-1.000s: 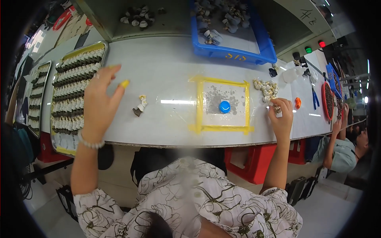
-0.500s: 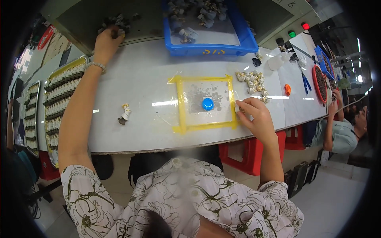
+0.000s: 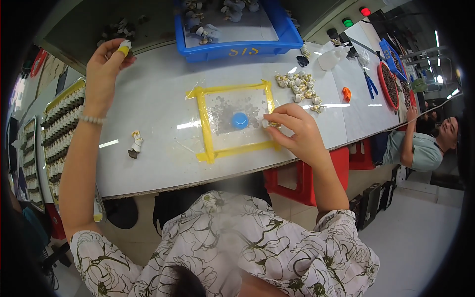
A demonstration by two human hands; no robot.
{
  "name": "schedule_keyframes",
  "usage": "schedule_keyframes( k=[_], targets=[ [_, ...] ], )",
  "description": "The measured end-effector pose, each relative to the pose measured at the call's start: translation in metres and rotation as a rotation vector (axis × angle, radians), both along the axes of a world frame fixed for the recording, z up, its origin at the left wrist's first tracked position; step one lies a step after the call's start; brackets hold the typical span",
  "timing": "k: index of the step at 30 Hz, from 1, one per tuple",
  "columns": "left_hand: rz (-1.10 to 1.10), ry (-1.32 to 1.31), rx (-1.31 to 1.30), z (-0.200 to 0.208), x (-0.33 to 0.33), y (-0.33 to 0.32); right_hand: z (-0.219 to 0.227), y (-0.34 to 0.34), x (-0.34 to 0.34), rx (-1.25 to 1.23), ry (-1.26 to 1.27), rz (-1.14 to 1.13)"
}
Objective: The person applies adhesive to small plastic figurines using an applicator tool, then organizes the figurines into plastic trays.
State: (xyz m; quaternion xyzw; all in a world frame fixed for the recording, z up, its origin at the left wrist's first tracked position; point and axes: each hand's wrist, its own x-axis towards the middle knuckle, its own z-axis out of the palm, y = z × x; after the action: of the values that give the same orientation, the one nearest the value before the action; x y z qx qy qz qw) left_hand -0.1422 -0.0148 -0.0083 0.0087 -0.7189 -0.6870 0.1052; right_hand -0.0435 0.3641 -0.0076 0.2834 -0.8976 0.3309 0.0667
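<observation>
Your left hand (image 3: 102, 73) is pinching a white-and-dark piece (image 3: 126, 43); your right hand (image 3: 300, 132) is gripping a white-and-gold piece (image 3: 270, 123); a blue cap (image 3: 240, 120) is sitting just left of your right hand, inside a yellow tape frame (image 3: 204, 123); a pile of pieces (image 3: 305, 87) is lying beyond that hand; a figurine (image 3: 136, 144) is resting nearer you than your left hand, and a blue bin (image 3: 242, 51) is standing to that hand's right

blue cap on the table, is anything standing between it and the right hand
Nothing visible stands between the blue cap and the right hand, which holds a small pale piece; the yellow tape by the hand lies flat on the table.
</observation>
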Motion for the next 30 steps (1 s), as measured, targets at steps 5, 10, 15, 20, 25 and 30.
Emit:
schedule_keyframes(
  k=[5,10,15,20,25,30],
  targets=[
    [-0.228,-0.212,0.574,0.018,0.095,0.039,0.003,-0.023,-0.014,0.052,0.054,0.099],
    [-0.240,-0.345,0.763,-0.006,0.153,0.065,0.004,-0.033,-0.022,0.107,0.075,0.182],
    [-0.198,-0.298,0.848,-0.028,0.175,0.096,0.005,-0.037,-0.023,0.194,0.088,0.195],
    [-0.220,-0.278,0.899,-0.033,0.176,0.118,0.007,-0.040,-0.022,0.187,0.081,0.189],
    [-0.258,-0.295,0.952,-0.037,0.167,0.132,0.006,-0.040,-0.021,0.159,0.079,0.159],
    [-0.309,-0.231,0.954,-0.046,0.166,0.136,0.003,-0.038,-0.021,0.151,0.087,0.162]
  ],
)
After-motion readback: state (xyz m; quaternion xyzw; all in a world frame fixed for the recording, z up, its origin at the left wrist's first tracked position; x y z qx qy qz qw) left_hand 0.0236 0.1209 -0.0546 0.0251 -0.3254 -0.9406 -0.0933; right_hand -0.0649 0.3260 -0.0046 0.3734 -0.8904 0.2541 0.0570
